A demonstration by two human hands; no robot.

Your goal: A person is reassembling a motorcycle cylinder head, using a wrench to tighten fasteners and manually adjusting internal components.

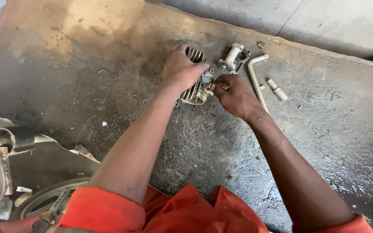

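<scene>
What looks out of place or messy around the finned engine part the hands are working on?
Loose parts lie scattered on the oil-stained floor: a bent metal rod, a small cylinder and a pale fitting beside the finned part. The left hand steadies it; the right hand pinches something small at its end.

Bare forearms, both uncovered from elbow to wrist. Short orange-red sleeves bunched above the elbows. Same orange-red cloth, creased and folded, over the lap at the near edge. No gloves on left hand (181,69) or right hand (235,96).
</scene>
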